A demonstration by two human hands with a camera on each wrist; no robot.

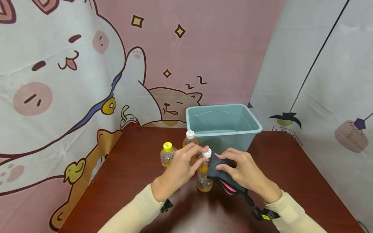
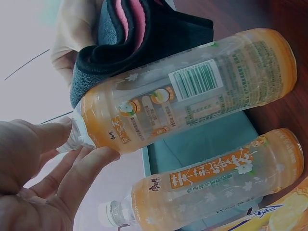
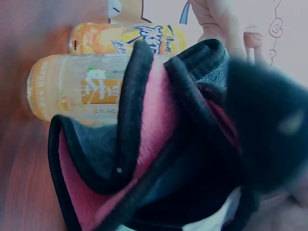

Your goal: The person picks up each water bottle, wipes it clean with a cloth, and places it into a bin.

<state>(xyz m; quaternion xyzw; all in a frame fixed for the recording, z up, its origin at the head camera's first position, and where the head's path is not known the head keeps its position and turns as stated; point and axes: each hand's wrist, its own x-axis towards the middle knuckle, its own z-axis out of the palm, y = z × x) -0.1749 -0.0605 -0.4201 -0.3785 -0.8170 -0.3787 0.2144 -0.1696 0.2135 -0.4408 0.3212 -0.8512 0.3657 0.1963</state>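
Note:
An upright clear plastic bottle (image 1: 205, 182) with a white cap and an orange label stands on the table. My left hand (image 1: 182, 163) pinches it at the neck, just under the cap. In my right hand (image 1: 244, 168) a folded dark grey cloth (image 1: 221, 174) with black edging and a pink inner side is gripped between thumb and fingers. That cloth (image 2: 101, 67) lies against the bottle's upper side in the left wrist view. The right wrist view shows its loose folds (image 3: 156, 106) hanging over part of the bottle (image 3: 72, 89).
Behind the held bottle stand a similar white-capped bottle (image 1: 190, 139) and a yellow-capped bottle (image 1: 167, 154). A light blue plastic bin (image 1: 227, 139) sits at the back of the dark red-brown table (image 1: 131, 174). A cartoon-printed curtain (image 1: 221, 48) hangs beyond.

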